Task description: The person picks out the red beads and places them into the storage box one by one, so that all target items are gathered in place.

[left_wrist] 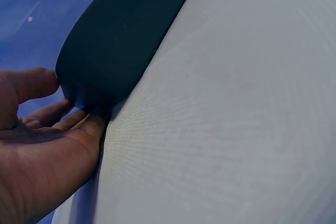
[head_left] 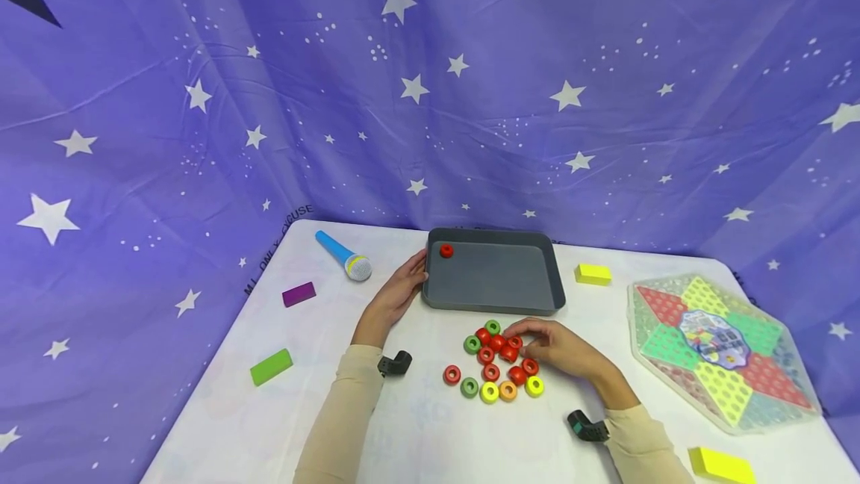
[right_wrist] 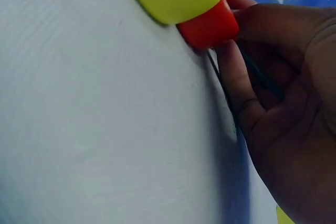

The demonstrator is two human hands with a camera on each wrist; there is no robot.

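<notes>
Against the left side of a dark grey rectangular tray [head_left: 493,271] rests my left hand [head_left: 398,290]; its fingers are fairly straight, and the left wrist view shows them at the tray's corner [left_wrist: 115,40]. One red ring-shaped bead [head_left: 446,250] lies in the tray's upper left. Below the tray my right hand [head_left: 558,346] reaches into a loose group of beads and pinches a red bead [head_left: 514,342] between thumb and finger. Around it lie several red beads [head_left: 491,373], green beads [head_left: 469,388], yellow beads [head_left: 489,393] and an orange bead [head_left: 508,391]. The right wrist view shows red [right_wrist: 210,27] at the fingertips.
A toy microphone [head_left: 344,255], a purple block [head_left: 298,294] and a green block [head_left: 272,367] lie left. At right are a star-patterned game board [head_left: 722,349] and two yellow blocks, one behind [head_left: 593,274] and one in front [head_left: 722,464]. A starry curtain [head_left: 497,133] hangs behind the table.
</notes>
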